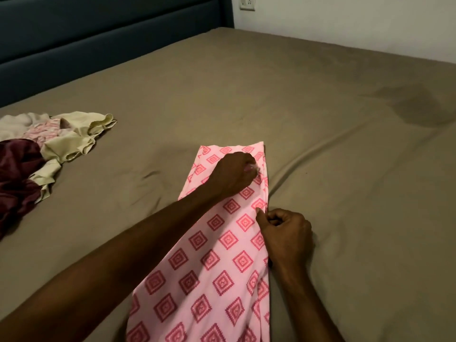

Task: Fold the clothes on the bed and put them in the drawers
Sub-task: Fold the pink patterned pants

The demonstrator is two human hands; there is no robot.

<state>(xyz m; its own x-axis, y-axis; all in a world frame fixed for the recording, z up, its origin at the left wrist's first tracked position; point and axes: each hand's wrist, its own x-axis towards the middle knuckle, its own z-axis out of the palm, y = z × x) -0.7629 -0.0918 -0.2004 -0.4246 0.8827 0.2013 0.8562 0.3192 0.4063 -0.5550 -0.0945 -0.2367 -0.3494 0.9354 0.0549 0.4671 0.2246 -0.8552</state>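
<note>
A long pink garment (217, 262) with a darker pink diamond print lies in a narrow strip on the taupe bed sheet (345, 193), running from the near edge of the view toward the middle of the bed. My left hand (234, 176) reaches across it and pinches the cloth near its far right edge, fingers curled. Lower down the same right edge, my right hand (283, 230) sits with curled fingers and its thumb and forefinger pinch the fabric's border.
A heap of unfolded clothes (42, 149) lies at the left: cream ruffled pieces, a pink printed one and a dark maroon one. A dark blue headboard (111, 40) runs along the back. A white wall with a socket (247, 3) is at the far right.
</note>
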